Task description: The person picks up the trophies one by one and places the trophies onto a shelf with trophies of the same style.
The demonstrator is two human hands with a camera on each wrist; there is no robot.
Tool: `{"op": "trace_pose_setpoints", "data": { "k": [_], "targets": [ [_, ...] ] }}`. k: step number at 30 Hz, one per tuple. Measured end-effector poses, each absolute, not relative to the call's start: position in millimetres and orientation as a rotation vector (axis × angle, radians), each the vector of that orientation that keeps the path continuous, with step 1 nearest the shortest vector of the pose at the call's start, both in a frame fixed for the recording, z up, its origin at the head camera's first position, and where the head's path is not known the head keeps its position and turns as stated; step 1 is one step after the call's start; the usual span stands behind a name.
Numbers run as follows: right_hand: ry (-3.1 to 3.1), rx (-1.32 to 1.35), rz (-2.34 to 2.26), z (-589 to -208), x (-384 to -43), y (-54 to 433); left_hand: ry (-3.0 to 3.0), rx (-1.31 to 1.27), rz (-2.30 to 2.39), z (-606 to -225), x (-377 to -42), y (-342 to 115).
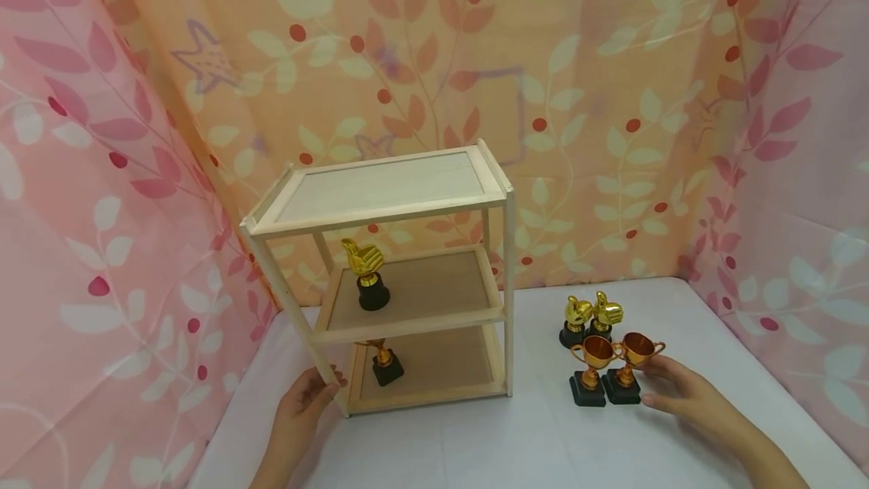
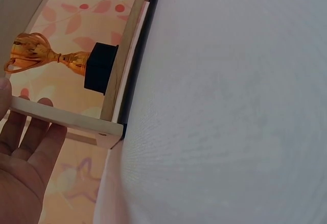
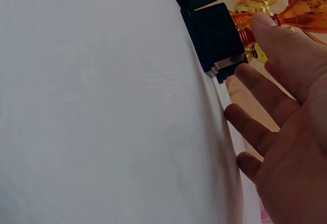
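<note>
My left hand (image 1: 301,402) grips the front left post of a three-tier wooden shelf rack (image 1: 380,189); in the left wrist view the fingers (image 2: 46,141) pass behind the post. A gold thumbs-up trophy (image 1: 372,293) stands on the middle tier. On the bottom tier is a bronze-coloured trophy cup (image 1: 388,370) with a black base, its top partly hidden. My right hand (image 1: 692,396) is beside the right-hand one of two more trophy cups (image 1: 622,385), fingers spread loosely. The right wrist view shows the thumb (image 3: 265,22) overlapping that cup's stem.
The other trophy cup (image 1: 589,389) stands directly left of it. Behind the pair are two gold thumbs-up trophies (image 1: 577,312), close together on the white tablecloth (image 1: 523,444). Patterned curtains (image 1: 584,96) enclose the table at the back and both sides.
</note>
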State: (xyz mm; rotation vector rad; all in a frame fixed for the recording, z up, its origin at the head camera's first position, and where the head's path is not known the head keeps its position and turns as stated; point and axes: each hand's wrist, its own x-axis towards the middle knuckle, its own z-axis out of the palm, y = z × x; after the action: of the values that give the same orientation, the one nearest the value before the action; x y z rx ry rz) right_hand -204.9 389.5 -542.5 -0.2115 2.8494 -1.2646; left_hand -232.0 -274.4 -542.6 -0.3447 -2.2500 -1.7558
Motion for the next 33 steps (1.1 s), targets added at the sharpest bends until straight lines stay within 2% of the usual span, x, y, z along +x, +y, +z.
{"op": "trace_pose_setpoints", "data": {
  "k": [18, 33],
  "targets": [
    [2.830, -0.164, -1.234, -549, -207, 379, -2.259, -0.398, -1.671, -541, -231, -273],
    [2.930, -0.090, -1.127, -552, -204, 375, -2.270, -0.327, -1.718, -543, -231, -274]
  ]
}}
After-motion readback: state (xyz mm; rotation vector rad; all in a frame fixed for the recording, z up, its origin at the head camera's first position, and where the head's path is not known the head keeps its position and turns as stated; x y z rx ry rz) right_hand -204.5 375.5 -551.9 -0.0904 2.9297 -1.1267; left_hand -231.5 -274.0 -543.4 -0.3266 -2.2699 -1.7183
